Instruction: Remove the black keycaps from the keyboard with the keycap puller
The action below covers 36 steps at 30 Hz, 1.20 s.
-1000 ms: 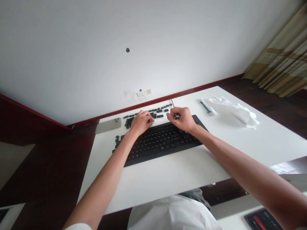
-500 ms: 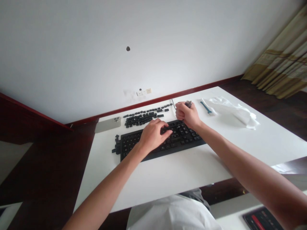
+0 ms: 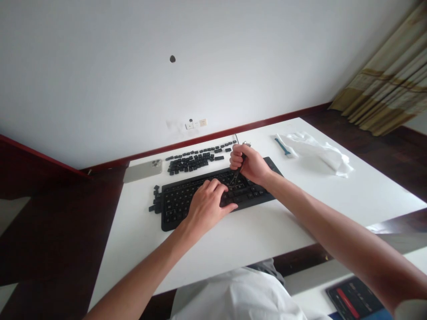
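A black keyboard [image 3: 180, 198] lies at a slant on the white table, many of its keycaps off on the left part. My left hand [image 3: 207, 200] rests on its middle, fingers stretched and thumb apart, holding nothing. Just right of it, my right hand [image 3: 251, 163] is closed in a fist around a keycap puller [image 3: 235, 178], whose thin wire ends reach down to the keys. Whether the wires grip a keycap I cannot tell. Behind the keyboard lie several loose keycaps [image 3: 188, 164] in rows, with a few more by its left end.
A grey phone [image 3: 142, 171] lies at the table's left edge. To the right are a blue brush [image 3: 283, 146] and a crumpled white cloth or bag [image 3: 328, 155]. A dark device with a red strip [image 3: 347, 302] sits low at the right.
My right hand has come from the keyboard's back edge toward the keys, bringing the puller's wires into sight. My left hand has slid toward the keyboard's front. The view has shifted slightly.
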### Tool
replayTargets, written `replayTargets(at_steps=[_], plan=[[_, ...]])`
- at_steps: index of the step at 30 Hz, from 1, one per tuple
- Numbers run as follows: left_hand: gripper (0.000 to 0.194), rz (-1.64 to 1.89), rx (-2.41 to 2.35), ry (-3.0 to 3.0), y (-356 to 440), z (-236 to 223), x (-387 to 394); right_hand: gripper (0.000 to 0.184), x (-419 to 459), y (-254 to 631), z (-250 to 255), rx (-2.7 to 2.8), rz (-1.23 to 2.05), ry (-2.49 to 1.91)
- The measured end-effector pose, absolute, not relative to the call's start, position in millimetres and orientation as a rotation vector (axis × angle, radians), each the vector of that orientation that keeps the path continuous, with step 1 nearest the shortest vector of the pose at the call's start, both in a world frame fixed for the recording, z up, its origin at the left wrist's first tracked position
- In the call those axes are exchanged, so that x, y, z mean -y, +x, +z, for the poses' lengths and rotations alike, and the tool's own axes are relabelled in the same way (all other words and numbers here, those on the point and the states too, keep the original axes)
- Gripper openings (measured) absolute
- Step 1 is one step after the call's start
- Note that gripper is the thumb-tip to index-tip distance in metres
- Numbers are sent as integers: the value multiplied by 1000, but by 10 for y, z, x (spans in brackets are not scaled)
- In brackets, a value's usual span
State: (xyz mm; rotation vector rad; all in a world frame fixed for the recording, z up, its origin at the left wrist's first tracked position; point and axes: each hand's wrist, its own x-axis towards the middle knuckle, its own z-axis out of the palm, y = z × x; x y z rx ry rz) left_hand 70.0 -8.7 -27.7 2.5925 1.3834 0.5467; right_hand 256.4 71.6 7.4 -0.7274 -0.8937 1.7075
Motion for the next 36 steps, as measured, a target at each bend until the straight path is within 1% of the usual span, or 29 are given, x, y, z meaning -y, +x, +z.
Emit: replayTargets(at_steps=[6, 15, 19, 25, 36], plan=[[35, 637, -1349, 2494, 686, -417, 118, 39, -679, 2470, 24, 864, 1695, -795], [30, 631, -1348, 2452, 722, -413, 168, 40, -712, 2459, -71, 793, 1713, -870], [27, 607, -1385, 2431, 752, -393, 187, 45, -717, 2444, -88, 775, 1668, -878], [28, 601, -1420, 2438, 777, -385, 213, 53, -737, 2452, -101, 736, 1618, -842], [25, 537, -1418, 2452, 819, -400, 220, 53, -724, 2420, -139, 754, 1642, -826]])
